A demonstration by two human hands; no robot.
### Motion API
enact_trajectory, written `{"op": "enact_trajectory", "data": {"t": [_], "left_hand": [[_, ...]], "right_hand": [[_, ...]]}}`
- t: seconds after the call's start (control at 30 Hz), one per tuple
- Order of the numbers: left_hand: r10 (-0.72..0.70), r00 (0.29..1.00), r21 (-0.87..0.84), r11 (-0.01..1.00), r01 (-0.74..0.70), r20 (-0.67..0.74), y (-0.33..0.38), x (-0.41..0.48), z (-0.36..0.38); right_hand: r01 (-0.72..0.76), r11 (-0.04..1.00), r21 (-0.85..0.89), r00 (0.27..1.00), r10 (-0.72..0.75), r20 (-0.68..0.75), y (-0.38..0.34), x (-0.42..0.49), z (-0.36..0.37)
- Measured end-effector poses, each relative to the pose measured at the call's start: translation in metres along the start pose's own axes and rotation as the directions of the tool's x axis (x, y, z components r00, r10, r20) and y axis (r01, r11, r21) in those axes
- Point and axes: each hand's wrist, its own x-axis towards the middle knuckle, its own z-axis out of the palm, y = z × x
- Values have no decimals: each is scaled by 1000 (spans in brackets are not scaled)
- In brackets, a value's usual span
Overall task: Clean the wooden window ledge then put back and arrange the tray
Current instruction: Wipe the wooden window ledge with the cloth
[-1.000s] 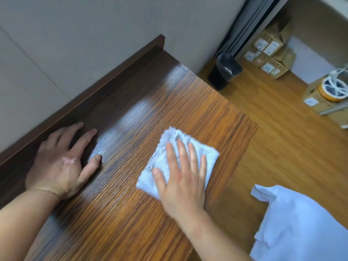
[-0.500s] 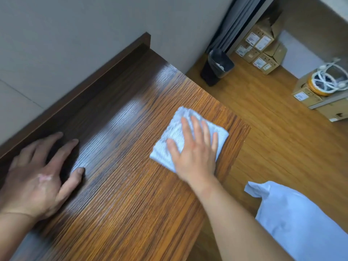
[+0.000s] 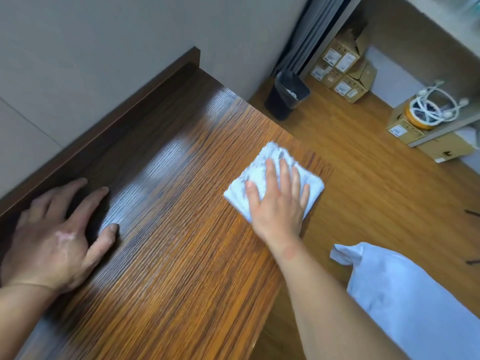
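Beige wall (image 3: 117,48), wood-plank floor (image 3: 363,190)

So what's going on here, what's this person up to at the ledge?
A person is cleaning the wooden ledge with bare hands. The right hand presses flat, fingers spread, on a folded white cloth near the ledge's far front corner. The left hand rests flat on the wood by the raised back rim, holding nothing. A black bin stands on the floor beyond the ledge's end.
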Motion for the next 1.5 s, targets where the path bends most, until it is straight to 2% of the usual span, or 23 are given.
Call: {"op": "enact_trajectory", "data": {"t": [0.17,0.27,0.4,0.53,0.63,0.73,0.87,0.97,1.13,1.27,1.33,1.37,1.4,1.43,1.47,1.5], "left_hand": [[16,999,-23,1000,-17,-44,-3,-1,6],[34,998,-52,998,-37,-61,-5,1,10],[25,999,-65,998,-27,-34,-8,1,10],[24,999,-77,997,-26,-30,-8,1,10],[22,1000,-63,998,-23,-19,-9,0,9],[1,1000,-34,999,0,16,-11,0,9],[-6,1000,-25,1000,7,10,-5,0,6],[-25,1000,14,1000,25,-19,1,-1,1],[-10,999,73,997,13,-35,5,-3,-5],[11,998,51,999,-8,-59,7,-10,-7],[14,998,38,999,-12,-66,7,-10,-7],[16,998,35,999,-14,-59,7,-10,-7],[15,999,27,1000,-14,-45,8,-9,-7],[12,999,17,1000,-12,-31,7,-10,-8],[13,1000,7,1000,-13,-18,7,-14,-8],[20,1000,0,1000,-20,-11,6,-19,-9]], "right_hand": [[166,986,12,985,-167,54,-33,-166,1],[260,965,22,963,-261,66,-40,-209,3],[268,963,32,959,-270,89,-19,-163,-4],[80,997,10,996,-81,46,20,-57,-3],[-63,997,39,998,63,19,53,22,-3],[-84,994,65,996,81,38,82,73,-4],[-102,989,109,992,92,87,94,97,-5],[-108,991,81,993,103,65,82,74,-4],[54,998,36,998,-55,27,35,-65,-5],[235,972,22,967,-236,93,-3,-215,-6],[357,934,18,916,-354,190,-30,-262,2],[384,923,12,878,-369,304,-39,-272,0],[385,922,38,809,-357,467,-45,-278,2],[391,918,68,781,-371,502,-46,-273,3],[475,879,43,776,-441,451,-47,-273,5],[574,818,32,766,-551,331,-40,-272,3]]}}
